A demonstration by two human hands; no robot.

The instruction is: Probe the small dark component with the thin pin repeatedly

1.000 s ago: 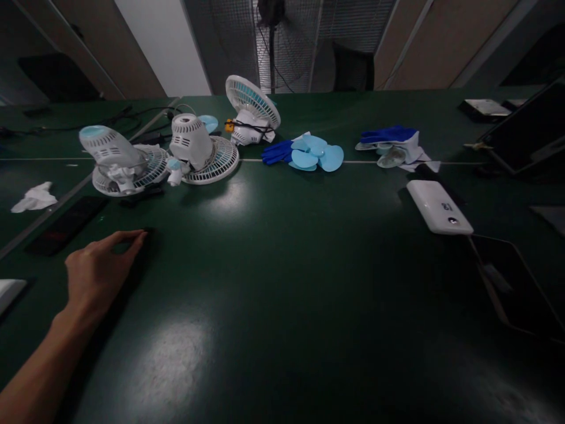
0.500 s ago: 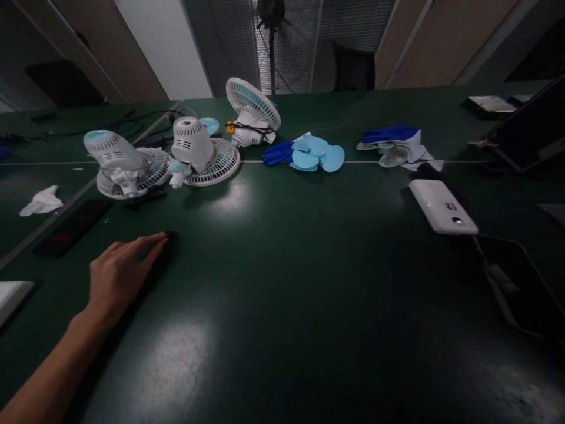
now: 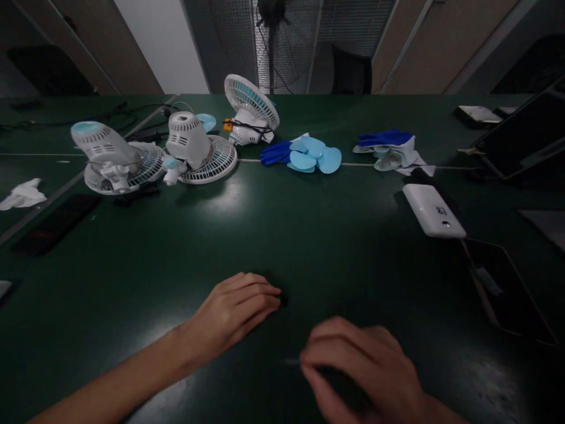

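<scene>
Pinching toward the bench's (image 3: 282, 235) near edge, my right hand (image 3: 368, 365) meets a blurred pale sliver (image 3: 292, 361); I can't tell if it's held. My left hand (image 3: 233, 312) half curls, any hold hidden. Such thinness calls for steady fingertips.

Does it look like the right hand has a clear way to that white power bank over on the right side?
Probably yes. The right hand is up close, with bare green tabletop between it and the white power bank, and nothing visible stands in between.
</scene>
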